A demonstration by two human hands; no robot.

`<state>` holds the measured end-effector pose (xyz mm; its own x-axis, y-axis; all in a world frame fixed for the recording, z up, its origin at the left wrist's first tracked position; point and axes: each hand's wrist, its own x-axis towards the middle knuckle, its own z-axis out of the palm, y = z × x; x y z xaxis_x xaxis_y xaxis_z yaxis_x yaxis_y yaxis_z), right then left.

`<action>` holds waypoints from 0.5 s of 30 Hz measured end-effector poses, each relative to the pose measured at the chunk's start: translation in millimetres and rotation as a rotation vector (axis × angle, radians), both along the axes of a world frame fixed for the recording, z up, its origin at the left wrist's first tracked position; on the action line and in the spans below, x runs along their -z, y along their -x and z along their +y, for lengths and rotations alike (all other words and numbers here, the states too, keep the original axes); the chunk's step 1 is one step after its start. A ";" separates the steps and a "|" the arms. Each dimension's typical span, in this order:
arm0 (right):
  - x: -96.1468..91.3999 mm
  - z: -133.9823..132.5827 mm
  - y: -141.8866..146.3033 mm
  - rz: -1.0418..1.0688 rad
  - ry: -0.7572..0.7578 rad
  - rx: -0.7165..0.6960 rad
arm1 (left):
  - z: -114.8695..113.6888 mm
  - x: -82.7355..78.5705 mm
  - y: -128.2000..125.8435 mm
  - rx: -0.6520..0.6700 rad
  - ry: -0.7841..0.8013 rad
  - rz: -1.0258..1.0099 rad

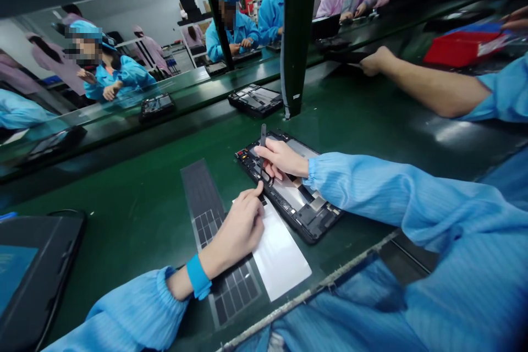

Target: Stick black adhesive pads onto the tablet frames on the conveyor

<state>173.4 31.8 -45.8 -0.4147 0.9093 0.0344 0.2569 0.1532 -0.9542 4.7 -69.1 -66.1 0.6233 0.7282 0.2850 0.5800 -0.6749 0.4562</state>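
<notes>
My right hand [284, 157] is closed on a pair of dark tweezers [263, 137], held nearly upright over an opened tablet [307, 220]. The tablet lies tilted on the green bench with its inner boards, cables and metal plates showing. At its left long edge is my left hand [241, 217], index finger stretched to the rim close to the tweezers' lower end, other fingers loosely curled. A blue band [198, 276] circles the left wrist. Beneath and beside that hand lie a white sheet [280, 253] and a clear sheet of dark rectangular stickers [204, 181].
A green post [299, 38] rises behind the tablet. Another opened device [256, 99] lies beyond, on the far ledge. At left stands a dark device with a blue screen [16, 275]. A co-worker's arm [433, 80] reaches in from the right, near a red tray [462, 48].
</notes>
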 end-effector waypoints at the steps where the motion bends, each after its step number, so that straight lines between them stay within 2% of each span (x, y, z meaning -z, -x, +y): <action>1: 0.9 0.5 0.4 0.003 -0.001 -0.002 | -3.6 -1.0 -3.1 0.002 0.041 -0.019; 5: 3.9 1.3 4.5 0.036 0.030 -0.019 | -23.7 -7.9 -13.2 0.019 0.154 -0.018; 8: -6.1 4.5 1.9 0.109 0.131 -0.015 | -28.4 -15.6 -13.6 0.063 0.179 -0.003; 10: -20.5 11.4 -8.7 0.124 0.178 0.014 | -17.1 -21.5 -10.6 0.008 0.187 -0.017; 12: -34.8 23.0 -26.1 0.083 0.163 0.073 | 5.8 -27.0 -6.5 -0.162 0.198 -0.002; 14: -41.2 37.6 -45.1 0.042 0.121 0.184 | 33.8 -30.9 -2.3 -0.324 0.253 0.090; 15: -39.7 44.8 -53.0 0.039 0.111 0.253 | 47.0 -32.2 -0.8 -0.356 0.299 0.153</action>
<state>226.4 76.6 -6.1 -0.1746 0.9828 -0.0600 0.2361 -0.0174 -0.9716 5.4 -22.0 -33.9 0.3391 0.9397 -0.0444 0.8262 -0.2749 0.4917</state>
